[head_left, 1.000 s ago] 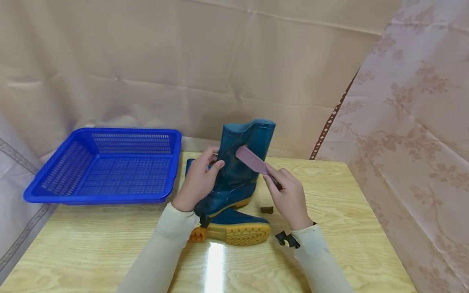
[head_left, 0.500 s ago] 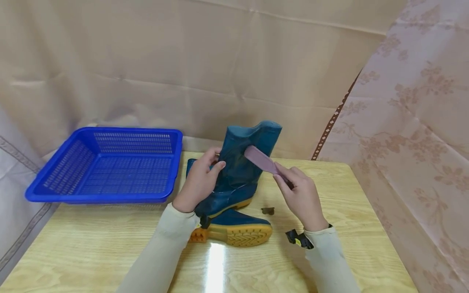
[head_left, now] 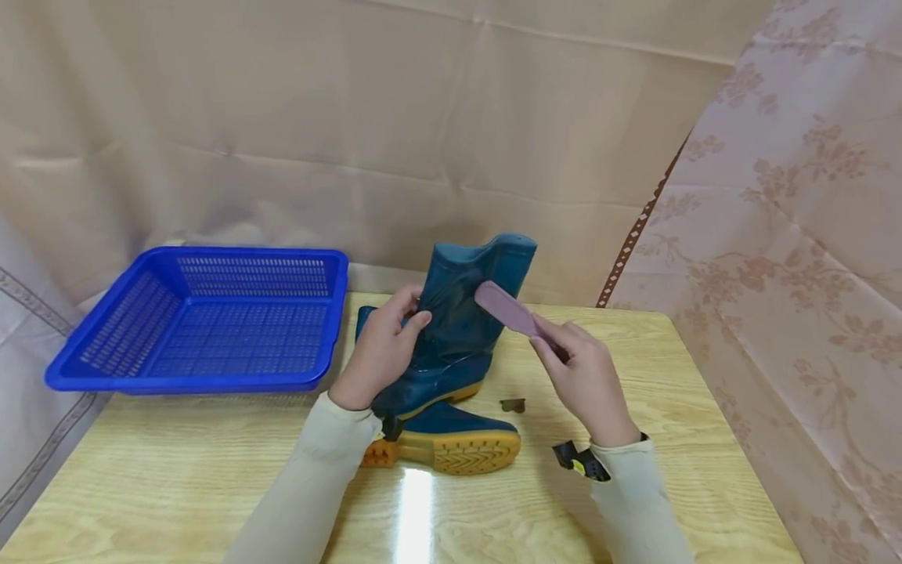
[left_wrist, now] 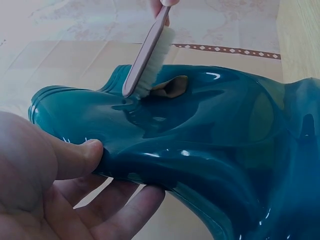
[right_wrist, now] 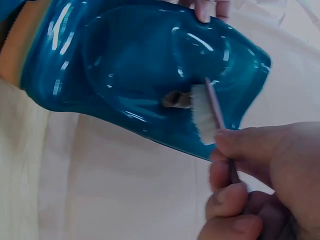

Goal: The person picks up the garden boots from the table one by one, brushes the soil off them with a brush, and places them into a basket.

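We see the left hand (head_left: 380, 345) gripping a shiny blue-green rubber boot (head_left: 458, 337) with a yellow sole, thumb in front and fingers behind. The boot is between the hands. Its long leg part goes up and leans a bit to the right, with the open top up. Its toe points left and toward us, near the left wrist. The right hand (head_left: 581, 376) grips the handle of a flat pink brush (head_left: 503, 307) with white bristles. The brush slants up and left from that hand, bristles facing the boot beside a curled brown bit (left_wrist: 172, 86). Nearer us than the hands, a second blue-green boot (head_left: 475, 452) lies sideways on the yellow wooden worktop (head_left: 676, 439), sole to us, toe right. A small brown scrap (head_left: 513, 405) lies left of the right hand. A blue plastic basket (head_left: 211, 384) sits left of the left hand.
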Demonstrator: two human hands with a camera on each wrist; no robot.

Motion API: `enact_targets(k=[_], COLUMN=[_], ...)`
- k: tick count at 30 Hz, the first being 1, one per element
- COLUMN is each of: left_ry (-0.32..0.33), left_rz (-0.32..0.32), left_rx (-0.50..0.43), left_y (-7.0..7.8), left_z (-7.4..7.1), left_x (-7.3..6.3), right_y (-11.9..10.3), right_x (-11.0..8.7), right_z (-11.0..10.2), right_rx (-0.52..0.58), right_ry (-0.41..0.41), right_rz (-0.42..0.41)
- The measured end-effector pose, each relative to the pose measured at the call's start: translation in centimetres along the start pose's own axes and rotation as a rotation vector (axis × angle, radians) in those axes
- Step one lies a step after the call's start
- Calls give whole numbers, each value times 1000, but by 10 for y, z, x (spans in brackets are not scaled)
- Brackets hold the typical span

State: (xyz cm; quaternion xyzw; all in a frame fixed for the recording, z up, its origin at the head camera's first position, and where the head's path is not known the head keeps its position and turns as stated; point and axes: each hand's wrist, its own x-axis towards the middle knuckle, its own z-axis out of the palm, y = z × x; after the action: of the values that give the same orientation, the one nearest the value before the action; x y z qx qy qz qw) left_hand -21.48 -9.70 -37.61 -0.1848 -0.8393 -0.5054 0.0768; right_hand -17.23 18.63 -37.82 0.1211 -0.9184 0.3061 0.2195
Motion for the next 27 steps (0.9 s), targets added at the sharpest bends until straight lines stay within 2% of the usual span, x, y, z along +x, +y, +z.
enact_targets(k=[5, 12, 18, 27], left_ry=[2, 15, 11, 11], left_rz=[-7, -3, -12, -32], left_rx=[-1, -3, -2, 6], left_y=[1, 0, 0, -2], left_z=[-1, -1, -1, -1], left_x=[0, 0, 0, 1], right_y=[-2, 0, 0, 1], right_x=[-1, -1, -1, 1], right_z=[-10, -7, -6, -4], right_rx=[-4, -34, -41, 3], right_ry=[-84, -156, -47, 99], right_rz=[34, 24, -23, -12])
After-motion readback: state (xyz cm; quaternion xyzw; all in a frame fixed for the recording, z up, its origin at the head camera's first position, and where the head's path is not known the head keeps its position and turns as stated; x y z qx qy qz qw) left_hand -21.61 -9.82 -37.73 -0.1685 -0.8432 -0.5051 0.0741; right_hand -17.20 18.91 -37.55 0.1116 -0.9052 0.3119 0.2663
